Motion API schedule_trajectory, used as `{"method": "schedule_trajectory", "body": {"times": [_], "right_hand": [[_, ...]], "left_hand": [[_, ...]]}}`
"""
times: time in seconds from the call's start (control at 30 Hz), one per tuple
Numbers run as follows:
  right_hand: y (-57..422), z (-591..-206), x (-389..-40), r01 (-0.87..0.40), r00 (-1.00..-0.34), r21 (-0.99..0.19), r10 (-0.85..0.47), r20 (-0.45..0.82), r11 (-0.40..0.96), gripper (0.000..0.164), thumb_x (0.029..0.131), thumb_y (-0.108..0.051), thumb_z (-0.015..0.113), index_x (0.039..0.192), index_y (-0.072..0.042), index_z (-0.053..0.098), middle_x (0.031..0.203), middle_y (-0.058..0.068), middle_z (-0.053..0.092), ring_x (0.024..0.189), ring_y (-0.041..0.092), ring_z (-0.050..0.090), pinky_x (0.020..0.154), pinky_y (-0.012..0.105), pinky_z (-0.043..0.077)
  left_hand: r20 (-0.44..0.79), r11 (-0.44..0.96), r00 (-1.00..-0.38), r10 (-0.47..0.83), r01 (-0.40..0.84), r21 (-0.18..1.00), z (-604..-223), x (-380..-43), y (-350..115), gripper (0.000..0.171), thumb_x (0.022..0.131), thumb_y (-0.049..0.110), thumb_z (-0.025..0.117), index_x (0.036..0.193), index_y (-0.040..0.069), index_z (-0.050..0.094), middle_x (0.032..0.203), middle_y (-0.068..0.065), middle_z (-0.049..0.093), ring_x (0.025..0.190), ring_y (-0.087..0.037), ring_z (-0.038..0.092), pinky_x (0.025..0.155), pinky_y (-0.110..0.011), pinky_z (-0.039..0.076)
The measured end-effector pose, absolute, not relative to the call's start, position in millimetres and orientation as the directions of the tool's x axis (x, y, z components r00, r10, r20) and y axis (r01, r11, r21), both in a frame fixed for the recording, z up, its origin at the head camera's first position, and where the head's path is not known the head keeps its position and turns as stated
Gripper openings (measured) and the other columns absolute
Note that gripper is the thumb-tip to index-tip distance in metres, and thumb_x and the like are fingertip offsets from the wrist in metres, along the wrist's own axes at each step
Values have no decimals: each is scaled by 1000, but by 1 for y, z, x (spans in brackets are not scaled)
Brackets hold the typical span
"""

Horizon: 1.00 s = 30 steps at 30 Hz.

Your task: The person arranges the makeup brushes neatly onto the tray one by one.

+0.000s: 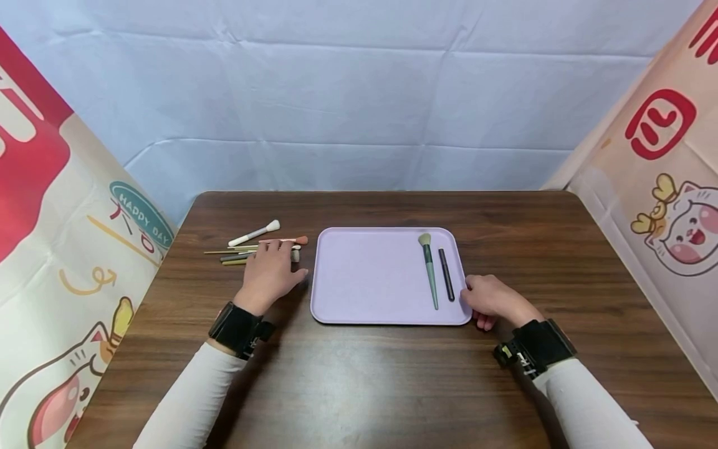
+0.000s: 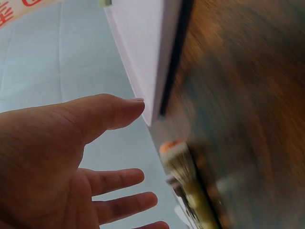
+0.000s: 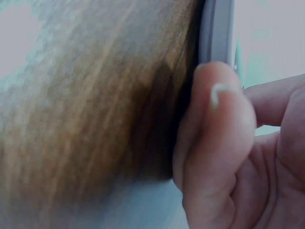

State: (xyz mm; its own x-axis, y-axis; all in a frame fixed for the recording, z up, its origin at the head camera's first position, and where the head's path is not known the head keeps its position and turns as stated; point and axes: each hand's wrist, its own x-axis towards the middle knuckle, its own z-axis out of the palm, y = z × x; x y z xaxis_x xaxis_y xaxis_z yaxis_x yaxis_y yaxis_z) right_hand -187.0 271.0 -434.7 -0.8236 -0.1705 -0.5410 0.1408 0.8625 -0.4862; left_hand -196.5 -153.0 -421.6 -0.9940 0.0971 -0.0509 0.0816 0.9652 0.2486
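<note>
My left hand hovers at the group of makeup brushes on the left of the table, fingers spread and holding nothing. In the left wrist view, a bristle head lies beyond the fingers, which stand apart from it. The lilac tray sits in the middle of the table. With curled fingers my right hand grips the tray's right edge; the right wrist view shows a fingertip against the rim. On the tray's right side lie a green-handled brush and a dark slim stick.
A white brush lies behind the group, and an orange-tipped brush points toward the tray. The dark wooden table ends at a pale hanging cloth. Printed cloths flank both sides.
</note>
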Motion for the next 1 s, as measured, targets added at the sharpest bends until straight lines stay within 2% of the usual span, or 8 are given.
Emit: {"method": "schedule_trajectory", "body": {"times": [0.17, 0.33, 0.6, 1.0], "right_hand": [[271, -434, -187, 146, -823, -487, -168, -543, 861, 18, 99, -9, 41, 100, 4, 53, 69, 13, 60, 48, 18, 62, 46, 32, 54], [271, -434, -187, 151, -817, -482, -165, -552, 863, 21, 99, -10, 41, 107, 6, 53, 71, 13, 60, 48, 18, 62, 47, 31, 54], [271, -435, -188, 157, -814, -476, -159, -559, 865, 27, 100, -12, 42, 116, 8, 51, 71, 13, 60, 49, 18, 62, 47, 31, 55], [270, -433, -186, 149, -823, -486, -164, -543, 861, 19, 100, -11, 42, 104, 4, 53, 71, 13, 60, 48, 18, 62, 46, 31, 54]], "left_hand": [[-63, 972, -994, 86, 70, 226, -424, -192, -166, 72, 92, 39, 72, 145, -2, 47, 146, -28, 47, 132, -52, 42, 101, -64, 41], [-70, 972, -994, 86, 68, 227, -426, -189, -176, 74, 93, 38, 71, 148, -4, 42, 146, -30, 45, 130, -52, 43, 97, -65, 43], [-100, 971, -992, 73, 48, 235, -429, -188, -183, 70, 94, 37, 70, 145, -5, 45, 143, -31, 47, 129, -53, 42, 98, -67, 41], [-121, 972, -991, 63, 34, 233, -433, -191, -190, 66, 94, 35, 71, 141, -6, 50, 141, -34, 46, 130, -52, 42, 100, -67, 41]]}}
